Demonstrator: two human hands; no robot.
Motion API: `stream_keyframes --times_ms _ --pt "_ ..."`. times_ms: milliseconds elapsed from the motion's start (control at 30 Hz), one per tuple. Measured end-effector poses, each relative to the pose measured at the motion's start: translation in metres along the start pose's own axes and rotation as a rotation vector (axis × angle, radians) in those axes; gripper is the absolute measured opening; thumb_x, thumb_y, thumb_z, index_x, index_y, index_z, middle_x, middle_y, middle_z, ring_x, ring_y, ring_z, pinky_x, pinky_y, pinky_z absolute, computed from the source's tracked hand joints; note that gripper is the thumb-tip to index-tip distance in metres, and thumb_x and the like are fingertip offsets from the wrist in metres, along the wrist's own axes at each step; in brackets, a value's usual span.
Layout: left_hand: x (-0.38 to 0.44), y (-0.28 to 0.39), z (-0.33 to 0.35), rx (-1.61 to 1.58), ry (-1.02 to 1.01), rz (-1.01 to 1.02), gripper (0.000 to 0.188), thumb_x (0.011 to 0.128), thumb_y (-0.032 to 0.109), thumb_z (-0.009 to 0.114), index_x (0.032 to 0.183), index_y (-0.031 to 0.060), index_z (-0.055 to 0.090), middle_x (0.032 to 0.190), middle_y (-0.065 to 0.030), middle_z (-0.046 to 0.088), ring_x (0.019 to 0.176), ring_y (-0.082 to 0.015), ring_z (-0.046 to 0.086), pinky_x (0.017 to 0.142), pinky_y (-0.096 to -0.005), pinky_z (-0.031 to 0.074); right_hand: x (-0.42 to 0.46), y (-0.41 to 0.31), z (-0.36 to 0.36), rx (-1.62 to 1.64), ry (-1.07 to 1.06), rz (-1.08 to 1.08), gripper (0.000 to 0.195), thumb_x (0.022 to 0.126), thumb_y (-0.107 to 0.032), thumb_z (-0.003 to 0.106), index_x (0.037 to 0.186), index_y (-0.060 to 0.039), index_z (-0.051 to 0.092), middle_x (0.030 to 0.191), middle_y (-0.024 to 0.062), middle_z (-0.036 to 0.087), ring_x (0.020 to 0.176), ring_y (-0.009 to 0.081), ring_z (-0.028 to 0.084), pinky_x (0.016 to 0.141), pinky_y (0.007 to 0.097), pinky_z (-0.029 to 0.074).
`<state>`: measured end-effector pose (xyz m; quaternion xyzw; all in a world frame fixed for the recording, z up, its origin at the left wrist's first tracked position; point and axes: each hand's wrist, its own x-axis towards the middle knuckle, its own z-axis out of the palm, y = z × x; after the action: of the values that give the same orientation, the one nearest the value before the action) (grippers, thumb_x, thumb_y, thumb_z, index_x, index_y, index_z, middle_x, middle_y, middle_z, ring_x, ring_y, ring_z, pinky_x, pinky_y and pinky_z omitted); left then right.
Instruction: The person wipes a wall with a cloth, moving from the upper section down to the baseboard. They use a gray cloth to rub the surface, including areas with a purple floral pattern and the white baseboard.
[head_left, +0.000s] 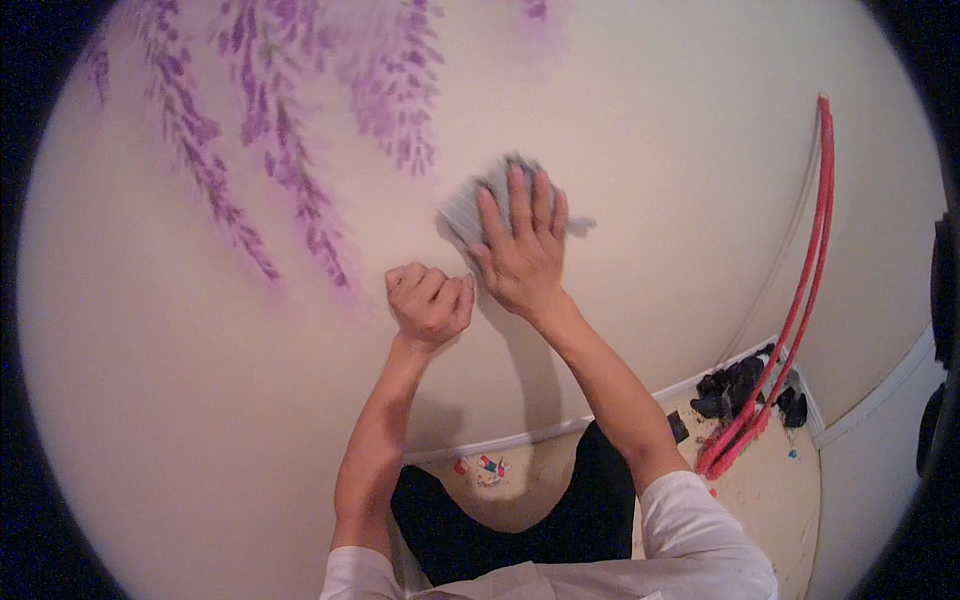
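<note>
My right hand (525, 255) presses flat on a grey cloth (469, 206), fingers slightly spread, pinning it to a pale wall (637, 247). The cloth looks bunched beyond the fingertips, and a loose end sticks out to the right. Slightly lower and to the left, my left hand (431, 304) is a closed fist, close to the wall or against it. Nothing shows in that fist, though its inside is hidden. Purple lavender-like sprays (292, 172) decorate the wall above and to the left of both hands.
Red long-handled tools (806, 292), likely brooms, lean in the right corner. Near their lower ends lies a dark heap (739, 386). Colourful scraps (487, 466) litter the floor by the white baseboard (540, 433). At the far right stands a pale panel (870, 480), perhaps a door.
</note>
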<state>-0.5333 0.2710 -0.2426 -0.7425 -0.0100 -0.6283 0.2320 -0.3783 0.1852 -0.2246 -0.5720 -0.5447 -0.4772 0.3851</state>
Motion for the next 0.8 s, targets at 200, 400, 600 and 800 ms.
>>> stream_keyframes --times_ms 200,400,600,800 --pt "-0.002 -0.003 -0.004 -0.081 -0.031 -0.016 0.026 0.071 0.011 0.078 0.063 0.0139 0.054 0.064 0.0006 0.046 0.064 -0.0207 0.047 0.068 -0.0374 0.033 0.004 0.006 0.002 0.011 0.161 0.171 0.061 0.099 -0.044 0.053 0.153 -0.0177 0.048 0.167 0.0202 0.026 0.155 0.0469 0.016 0.123 0.0627 0.007" --pt "-0.018 -0.008 -0.015 -0.195 -0.062 -0.036 0.023 0.067 0.008 0.078 0.062 0.0121 0.056 0.065 -0.0014 0.049 0.065 -0.0237 0.049 0.067 -0.0403 0.034 0.057 -0.051 0.013 0.029 0.084 -0.02 0.062 0.095 -0.044 0.059 0.153 -0.0276 0.048 0.167 0.0143 0.028 0.155 0.0425 0.018 0.123 0.0612 0.008" --pt "-0.069 -0.022 -0.06 -0.028 -0.045 -0.23 0.025 0.071 0.008 0.079 0.065 0.0123 0.056 0.065 -0.003 0.053 0.063 -0.0253 0.05 0.064 -0.0401 0.034 0.002 -0.038 0.014 0.012 -0.027 -0.079 0.06 0.095 -0.045 0.059 0.152 -0.027 0.05 0.167 0.0139 0.03 0.156 0.0411 0.018 0.124 0.0599 0.005" --pt "-0.097 -0.053 -0.105 0.236 -0.077 -0.444 0.027 0.079 0.015 0.08 0.065 0.014 0.058 0.065 0.0005 0.053 0.066 -0.0222 0.051 0.067 -0.0387 0.034 0.047 -0.078 0.027 0.019 0.086 0.011 0.059 0.097 -0.046 0.057 0.153 -0.0266 0.05 0.167 0.0143 0.029 0.156 0.0417 0.017 0.124 0.0593 0.003"
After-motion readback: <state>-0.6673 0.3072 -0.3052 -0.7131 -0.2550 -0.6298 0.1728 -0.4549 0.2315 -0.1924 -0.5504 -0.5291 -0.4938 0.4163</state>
